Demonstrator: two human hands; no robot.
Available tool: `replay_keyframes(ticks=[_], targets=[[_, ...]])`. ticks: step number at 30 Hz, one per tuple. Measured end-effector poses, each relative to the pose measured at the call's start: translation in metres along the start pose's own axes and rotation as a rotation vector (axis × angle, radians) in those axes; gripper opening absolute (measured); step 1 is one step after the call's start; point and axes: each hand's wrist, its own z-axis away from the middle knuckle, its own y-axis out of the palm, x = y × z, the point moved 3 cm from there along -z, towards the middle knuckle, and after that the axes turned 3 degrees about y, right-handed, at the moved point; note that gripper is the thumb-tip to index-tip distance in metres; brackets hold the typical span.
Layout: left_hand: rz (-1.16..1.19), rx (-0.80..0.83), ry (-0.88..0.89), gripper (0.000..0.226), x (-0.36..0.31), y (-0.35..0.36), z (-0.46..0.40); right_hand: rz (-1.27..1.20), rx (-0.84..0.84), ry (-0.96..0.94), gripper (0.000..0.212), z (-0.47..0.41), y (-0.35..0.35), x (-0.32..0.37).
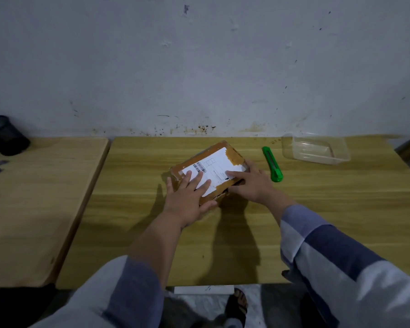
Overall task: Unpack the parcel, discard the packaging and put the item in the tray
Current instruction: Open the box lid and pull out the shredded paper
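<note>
The fingers of the left hand (pixel 189 200) are lying straight and slightly spread across the white shipping label (pixel 212 174), pressing flat on the near-left part of the parcel (pixel 208 172), with the thumb running along the box's near edge. The right hand (pixel 251 185) is resting on the parcel's near-right corner, its fingers likewise extended and flat on the label, the thumb reaching toward the far side; neither hand is curling around anything. The parcel, a small cardboard box sealed with brown tape, is sitting slightly skewed on the middle of the wooden table (pixel 341 221), apparently unopened. Just to its right a green utility knife (pixel 272 166) is lying on the tabletop, apart from the box. Beyond the knife, near the wall, a clear plastic tray (pixel 315 149) is standing, and nothing is showing inside it. Both forearms are reaching in from the bottom, in striped grey-blue sleeves. A second table (pixel 33 197) is adjoining on the left, carrying a dark mesh pen holder (pixel 5 134) at its far corner.
</note>
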Motion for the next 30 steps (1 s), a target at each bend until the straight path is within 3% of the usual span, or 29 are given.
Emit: replay_keyframes(ticks=[5,12,17,25,30], targets=[[-0.032,-0.011,-0.024,0.068,0.013,-0.008,-0.003,-0.024,-0.112,0.102,0.057,0.015,0.006,0.007],[0.254,-0.014,-0.154,0.099,0.032,-0.008,0.003,0.073,-0.215,0.221,0.053,0.028,0.023,0.025],[0.364,-0.018,-0.161,0.098,0.048,0.004,0.008,0.153,-0.318,0.013,0.027,0.027,0.036,0.048],[0.363,-0.08,-0.114,0.094,0.049,0.002,0.01,0.13,-0.402,-0.169,0.026,0.036,0.03,0.04],[0.598,-0.27,-0.118,0.07,0.044,-0.015,0.017,0.106,-0.551,-0.247,0.022,0.039,0.018,0.04]])
